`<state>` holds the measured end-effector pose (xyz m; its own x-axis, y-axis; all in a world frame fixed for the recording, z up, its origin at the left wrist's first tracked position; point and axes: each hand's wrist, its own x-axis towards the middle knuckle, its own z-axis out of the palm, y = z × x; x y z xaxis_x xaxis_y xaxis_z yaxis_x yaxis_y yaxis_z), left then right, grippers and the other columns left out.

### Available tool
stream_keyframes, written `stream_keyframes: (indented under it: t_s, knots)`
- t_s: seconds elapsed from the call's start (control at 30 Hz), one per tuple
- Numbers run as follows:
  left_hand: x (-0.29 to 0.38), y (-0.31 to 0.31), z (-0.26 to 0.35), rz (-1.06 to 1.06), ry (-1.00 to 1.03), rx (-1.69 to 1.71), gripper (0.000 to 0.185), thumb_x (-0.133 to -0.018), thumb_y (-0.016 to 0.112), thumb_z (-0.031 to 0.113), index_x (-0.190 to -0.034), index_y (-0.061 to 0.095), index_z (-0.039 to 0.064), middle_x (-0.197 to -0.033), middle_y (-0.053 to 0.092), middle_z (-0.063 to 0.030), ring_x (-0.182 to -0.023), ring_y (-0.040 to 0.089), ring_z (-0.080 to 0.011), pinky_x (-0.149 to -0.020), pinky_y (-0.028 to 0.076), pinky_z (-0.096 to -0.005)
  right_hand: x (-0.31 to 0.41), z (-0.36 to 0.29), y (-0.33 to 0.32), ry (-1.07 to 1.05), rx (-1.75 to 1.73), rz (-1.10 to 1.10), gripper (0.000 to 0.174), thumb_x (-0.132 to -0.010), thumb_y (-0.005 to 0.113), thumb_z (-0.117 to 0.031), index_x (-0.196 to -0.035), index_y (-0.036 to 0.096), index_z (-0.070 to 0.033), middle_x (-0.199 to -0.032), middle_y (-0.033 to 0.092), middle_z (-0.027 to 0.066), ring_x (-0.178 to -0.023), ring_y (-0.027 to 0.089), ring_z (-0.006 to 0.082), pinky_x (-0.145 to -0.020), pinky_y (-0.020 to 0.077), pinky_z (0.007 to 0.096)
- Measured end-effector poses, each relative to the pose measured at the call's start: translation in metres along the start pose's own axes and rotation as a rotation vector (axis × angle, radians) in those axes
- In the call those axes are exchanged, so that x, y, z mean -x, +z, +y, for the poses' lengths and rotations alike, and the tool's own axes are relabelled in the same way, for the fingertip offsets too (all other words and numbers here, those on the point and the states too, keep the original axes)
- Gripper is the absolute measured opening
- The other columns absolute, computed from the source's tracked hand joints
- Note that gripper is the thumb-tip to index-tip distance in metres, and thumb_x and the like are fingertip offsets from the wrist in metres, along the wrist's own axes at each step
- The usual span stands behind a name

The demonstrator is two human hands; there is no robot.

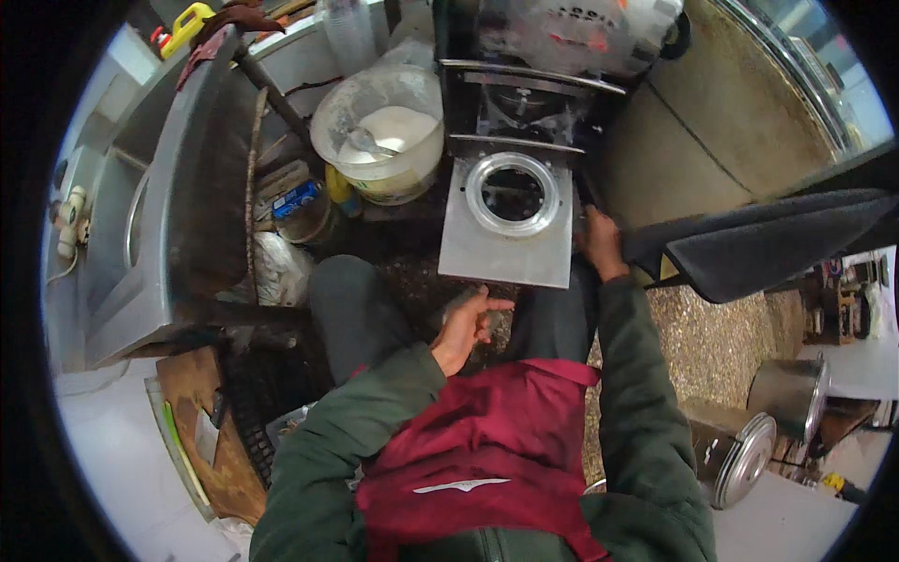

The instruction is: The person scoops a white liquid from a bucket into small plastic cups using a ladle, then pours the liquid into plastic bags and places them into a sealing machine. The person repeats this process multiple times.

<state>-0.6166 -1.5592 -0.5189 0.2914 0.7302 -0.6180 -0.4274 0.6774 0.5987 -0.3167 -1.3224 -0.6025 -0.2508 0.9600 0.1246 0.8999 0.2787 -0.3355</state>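
Observation:
In front of me, a square metal tray (504, 261) juts from a black machine that looks like a cup sealer (523, 112). A shiny ring (477, 193) surrounds the tray's round, dark opening. My left hand (467, 324) is just below the tray's front edge, index finger stretched out and the others loosely bent; nothing shows in its grasp. Along the machine's right side is my right hand (602, 244), its fingertips hidden, so what it touches cannot be made out. Printed film (576, 31) covers the machine's top.
Left of the machine stands a plastic tub (323, 133) of white powder with a scoop (365, 142). A steel sink unit (165, 232) flanks my left side. Below it, a cleaver (208, 437) lies on a wooden board (235, 485). Lidded steel pots (723, 449) stand at right, near a dark hanging cloth (765, 239).

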Motion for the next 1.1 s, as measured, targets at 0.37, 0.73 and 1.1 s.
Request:
stream_keyframes:
  t_s: [0.37,0.73,1.1]
  knots:
    - [0.000,-0.001,0.001,0.004,-0.011,-0.021,0.069,-0.109,0.039,0.059,-0.132,0.067,0.001,-0.076,0.039,0.0038,-0.068,0.037,-0.0109,-0.074,0.038,-0.0294,0.006,-0.011,-0.017,-0.012,0.103,-0.179,0.052,-0.084,0.068,-0.004,-0.134,0.068,-0.021,-0.130,0.057,0.0225,-0.108,0.067,0.0481,-0.090,0.0582,0.0539]
    - [-0.003,0.004,0.002,0.006,-0.023,-0.008,0.068,-0.109,0.039,0.058,-0.131,0.067,0.000,-0.076,0.039,0.0036,-0.068,0.037,-0.0109,-0.073,0.037,-0.0296,-0.006,-0.030,-0.045,0.091,0.154,-0.106,0.042,-0.084,0.079,-0.022,-0.122,0.063,-0.018,-0.117,0.066,0.0186,-0.102,0.069,0.0459,-0.084,0.0577,0.0561]
    - [-0.005,0.003,0.001,-0.007,0.012,-0.041,0.064,-0.110,0.040,0.056,-0.130,0.067,0.001,-0.076,0.041,0.0029,-0.067,0.038,-0.0109,-0.074,0.037,-0.0295,0.019,-0.114,-0.143,0.123,0.164,0.319,0.034,-0.088,0.079,-0.028,-0.116,0.066,-0.015,-0.112,0.066,0.0154,-0.096,0.070,0.0420,-0.074,0.0563,0.0525]
